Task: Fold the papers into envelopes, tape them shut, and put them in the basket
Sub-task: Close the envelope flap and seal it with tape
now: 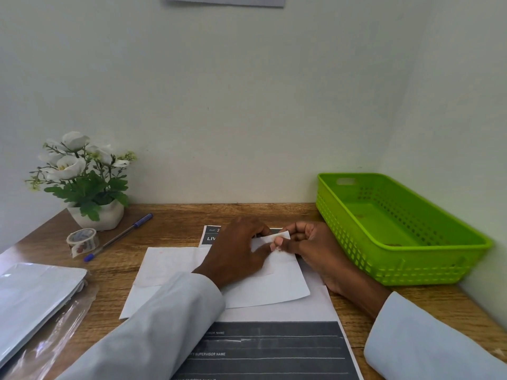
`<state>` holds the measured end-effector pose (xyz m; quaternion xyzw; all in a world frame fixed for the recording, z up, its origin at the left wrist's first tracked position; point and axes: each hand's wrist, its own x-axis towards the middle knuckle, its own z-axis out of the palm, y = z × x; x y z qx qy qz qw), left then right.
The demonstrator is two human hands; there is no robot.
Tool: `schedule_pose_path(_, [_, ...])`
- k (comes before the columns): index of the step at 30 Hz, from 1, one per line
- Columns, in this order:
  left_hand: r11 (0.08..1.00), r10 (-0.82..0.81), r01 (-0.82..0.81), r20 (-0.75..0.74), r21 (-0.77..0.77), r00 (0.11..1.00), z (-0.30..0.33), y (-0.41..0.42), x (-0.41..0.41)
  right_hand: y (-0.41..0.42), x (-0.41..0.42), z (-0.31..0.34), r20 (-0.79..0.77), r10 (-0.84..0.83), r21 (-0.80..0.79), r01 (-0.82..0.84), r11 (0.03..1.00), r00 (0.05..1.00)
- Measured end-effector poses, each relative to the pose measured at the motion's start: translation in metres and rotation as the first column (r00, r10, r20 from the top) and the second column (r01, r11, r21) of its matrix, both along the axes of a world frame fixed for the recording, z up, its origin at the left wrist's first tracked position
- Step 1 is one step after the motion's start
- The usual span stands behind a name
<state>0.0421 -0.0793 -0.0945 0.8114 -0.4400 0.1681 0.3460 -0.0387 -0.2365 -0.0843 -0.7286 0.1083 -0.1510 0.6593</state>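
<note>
A white paper (269, 283) lies partly folded on the wooden desk, on top of a printed form (274, 349). My left hand (236, 250) presses flat on the paper's middle. My right hand (310, 242) pinches the paper's far right corner, which is bent upward between thumb and fingers. A second white sheet (164, 270) lies under it to the left. The green plastic basket (411, 267) stands at the right, a little beyond my right hand, with nothing inside. A roll of patterned tape (82, 240) sits at the far left.
A blue pen (118, 237) lies beside the tape. A white pot of white flowers (87, 187) stands at the back left. A stack of silvery sheets in clear wrap (35, 303) lies at the left edge. A wall closes the back and right.
</note>
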Motion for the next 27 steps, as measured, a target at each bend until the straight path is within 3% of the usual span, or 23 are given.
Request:
schedule_pose_path(22, [0.997,0.054,-0.056,0.028,0.061,0.998,0.001,-0.001,-0.003,0.001,-0.004,0.006,-0.081,0.052,-0.095,-0.060,0.994,0.995])
schedule_pose_path(27, [0.995,0.097,-0.095,-0.049,0.028,0.994,0.013,0.002,-0.005,0.003,-0.013,0.013,-0.092,0.128,-0.017,-0.130,0.991,0.987])
